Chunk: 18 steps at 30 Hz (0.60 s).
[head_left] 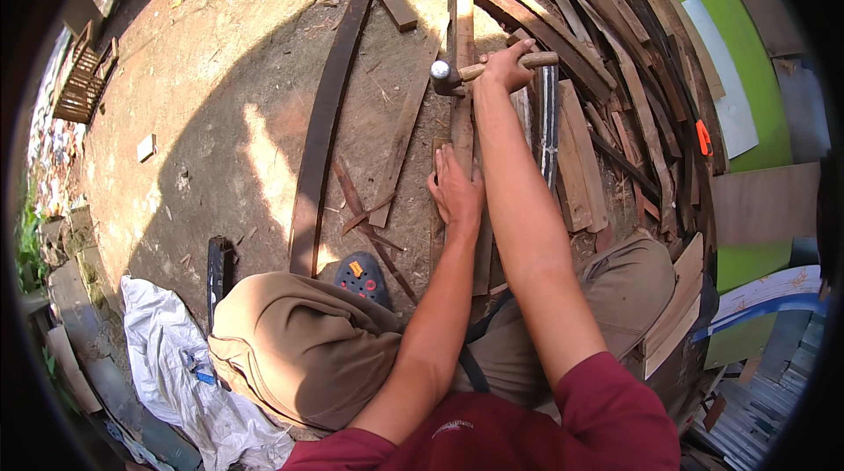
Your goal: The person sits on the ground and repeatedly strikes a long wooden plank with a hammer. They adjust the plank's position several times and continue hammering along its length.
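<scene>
A hammer (541,59) with a wooden handle and a dark metal head lies crosswise above a long wooden beam (462,5). My right hand (506,68) is wrapped round its handle, and the head points left, just over or against the beam; I cannot tell if they touch. Nearer to me, my left hand (457,188) rests on the wood with its fingers stretched forward. Beneath its fingertips shows the end of a narrow brown strip (438,154). Any nail under the hammer head is not visible.
A dark plank (330,119) and a thinner board (407,132) lie on the ground to the left. Stacked old timber (607,22) fills the right side, with an orange-handled tool (703,138) on it. A white sack (176,357) lies beside my left knee; a slatted crate (81,84) stands far left.
</scene>
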{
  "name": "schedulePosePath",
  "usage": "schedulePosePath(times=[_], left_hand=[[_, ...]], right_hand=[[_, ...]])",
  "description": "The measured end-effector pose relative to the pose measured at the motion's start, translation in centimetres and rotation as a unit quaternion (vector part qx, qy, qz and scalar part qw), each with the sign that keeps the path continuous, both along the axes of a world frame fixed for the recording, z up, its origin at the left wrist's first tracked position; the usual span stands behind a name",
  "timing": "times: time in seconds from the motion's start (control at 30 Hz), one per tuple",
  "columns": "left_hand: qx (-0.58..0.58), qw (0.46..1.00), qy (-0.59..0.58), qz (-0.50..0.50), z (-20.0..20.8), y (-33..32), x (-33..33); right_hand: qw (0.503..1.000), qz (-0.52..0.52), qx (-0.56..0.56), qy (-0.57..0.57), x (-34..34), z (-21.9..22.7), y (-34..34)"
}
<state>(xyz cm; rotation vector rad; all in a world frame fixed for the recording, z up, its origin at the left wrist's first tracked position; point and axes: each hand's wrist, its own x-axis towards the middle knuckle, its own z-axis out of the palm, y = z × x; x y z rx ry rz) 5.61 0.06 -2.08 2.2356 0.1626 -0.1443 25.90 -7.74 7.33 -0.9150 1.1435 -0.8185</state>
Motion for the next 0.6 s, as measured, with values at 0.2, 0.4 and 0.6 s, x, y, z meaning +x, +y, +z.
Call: schedulePosePath(times=[0.2, 0.4, 0.6], left_hand=[[-0.018, 0.999, -0.036, -0.019, -1.2, 1.0, 0.0], [-0.018, 1.0, -0.017, -0.017, 0.9, -0.7, -0.4], [0.008, 1.0, -0.012, 0.01, 0.6, -0.1, -0.1]], right_hand=[[0.999, -0.037, -0.008, -0.006, 0.7, -1.3, 0.2], [0.972, -0.069, -0.205, 0.098, 1.7, -4.2, -4.9], [0.934, -0.015, -0.341, 0.104, 1.3, -2.4, -3.9]])
